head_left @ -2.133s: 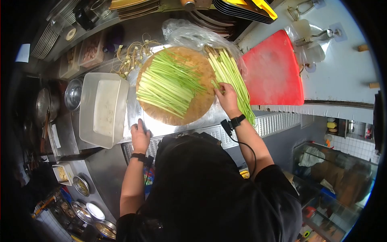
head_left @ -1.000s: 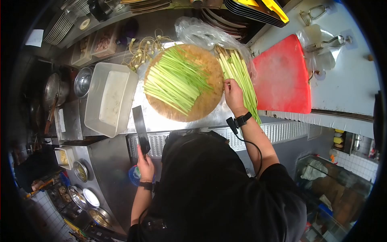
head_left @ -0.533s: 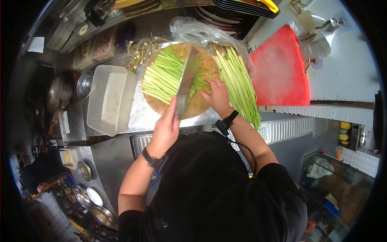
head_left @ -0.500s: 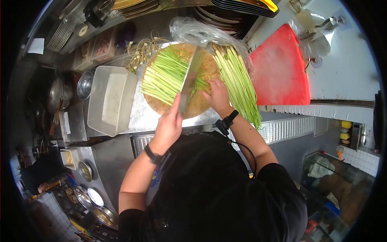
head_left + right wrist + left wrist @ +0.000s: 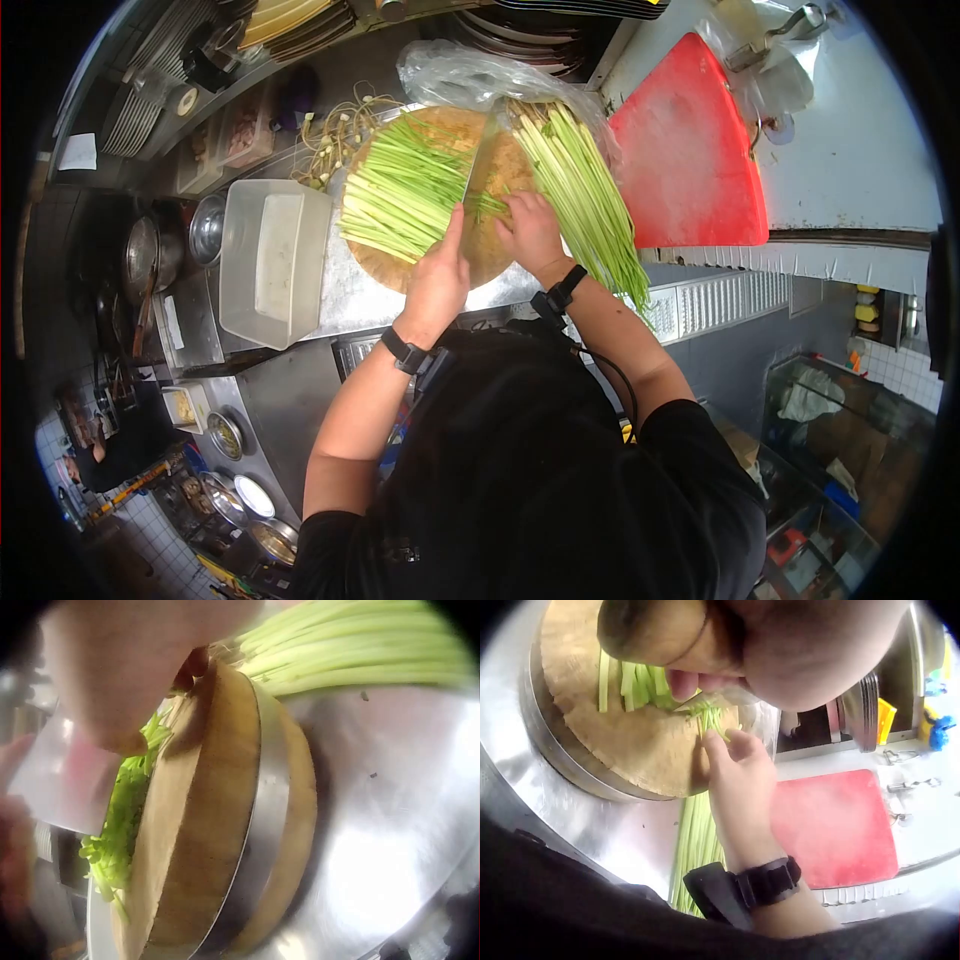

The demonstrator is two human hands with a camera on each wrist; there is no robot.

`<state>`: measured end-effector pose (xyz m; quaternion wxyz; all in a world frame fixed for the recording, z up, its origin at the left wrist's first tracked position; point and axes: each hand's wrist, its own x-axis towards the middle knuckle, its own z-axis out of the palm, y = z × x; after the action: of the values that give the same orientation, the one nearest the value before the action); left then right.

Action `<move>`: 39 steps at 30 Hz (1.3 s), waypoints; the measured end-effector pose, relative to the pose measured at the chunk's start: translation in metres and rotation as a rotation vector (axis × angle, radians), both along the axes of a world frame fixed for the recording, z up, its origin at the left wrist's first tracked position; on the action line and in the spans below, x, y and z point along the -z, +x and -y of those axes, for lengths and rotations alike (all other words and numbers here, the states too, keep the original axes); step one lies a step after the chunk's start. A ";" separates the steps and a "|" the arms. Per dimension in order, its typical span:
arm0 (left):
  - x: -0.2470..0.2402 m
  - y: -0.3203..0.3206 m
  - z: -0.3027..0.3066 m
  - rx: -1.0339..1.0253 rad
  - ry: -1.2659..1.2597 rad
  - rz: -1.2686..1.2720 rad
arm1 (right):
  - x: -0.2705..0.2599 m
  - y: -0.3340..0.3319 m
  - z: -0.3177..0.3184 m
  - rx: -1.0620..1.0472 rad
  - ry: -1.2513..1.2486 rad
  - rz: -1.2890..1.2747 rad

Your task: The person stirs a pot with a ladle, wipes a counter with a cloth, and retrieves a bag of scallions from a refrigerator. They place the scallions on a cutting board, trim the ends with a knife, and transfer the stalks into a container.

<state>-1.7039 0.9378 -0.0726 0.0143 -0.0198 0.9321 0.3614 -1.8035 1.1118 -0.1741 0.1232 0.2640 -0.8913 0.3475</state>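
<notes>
A round wooden chopping board [image 5: 515, 170] carries a spread pile of long green stalks [image 5: 395, 205], pale at the left. My left hand [image 5: 437, 290] grips a cleaver [image 5: 67, 784], with one finger stretched along the blade. The blade stands across the stalks near their leafy right ends. On the other side of the blade, my right hand [image 5: 533, 232] pinches the leafy ends [image 5: 711, 720] between thumb and fingers. Another bundle of stalks [image 5: 585, 200] lies right of the board, partly under clear plastic. In the left wrist view, my own left hand hides part of the blade.
An open plastic tub [image 5: 235, 270] stands left of the board, near a metal bowl [image 5: 207, 228]. Thin stems with pale bulbs [image 5: 340, 140] lie behind. A red cutting board [image 5: 690, 160] is at the right. A crumpled plastic bag [image 5: 450, 75] sits at the back.
From low at the left, my left hand has brought the cleaver up over the board onto the stalks. My right hand has moved from the board's right edge in to the leafy ends.
</notes>
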 end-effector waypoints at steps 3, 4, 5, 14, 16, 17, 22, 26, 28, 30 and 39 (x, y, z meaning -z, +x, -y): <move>0.004 -0.001 0.000 -0.006 -0.003 -0.100 | -0.008 0.005 0.007 0.017 0.032 0.010; 0.004 -0.001 0.000 -0.008 -0.005 -0.100 | -0.009 0.005 0.009 0.016 0.056 0.025; 0.003 -0.001 -0.001 -0.009 -0.009 -0.092 | -0.009 0.006 0.012 0.014 0.054 0.024; 0.003 -0.006 -0.004 0.018 -0.132 -0.025 | -0.003 0.002 0.015 0.013 0.068 -0.018; 0.004 -0.006 -0.005 0.025 -0.144 -0.015 | -0.004 0.002 0.014 0.000 0.035 0.001; 0.006 -0.006 -0.005 0.024 -0.140 -0.043 | -0.004 0.002 0.014 0.001 0.037 0.001; 0.004 -0.006 -0.002 0.040 -0.125 -0.052 | 0.000 0.001 0.013 -0.014 0.023 0.003; 0.004 -0.006 -0.003 0.057 -0.150 -0.057 | 0.000 0.001 0.014 -0.022 0.012 -0.004; 0.005 -0.008 -0.001 0.067 -0.169 -0.041 | 0.001 0.000 0.014 -0.026 0.007 -0.014; 0.007 -0.010 0.000 0.068 -0.169 -0.037 | 0.003 0.000 0.014 -0.037 -0.001 -0.025; 0.010 -0.019 -0.003 0.085 -0.261 0.072 | 0.007 -0.002 0.016 -0.081 0.013 -0.059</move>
<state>-1.7230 0.9409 -0.0823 0.0604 0.0048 0.9700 0.2354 -1.8051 1.0960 -0.1813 0.1336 0.3109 -0.8781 0.3382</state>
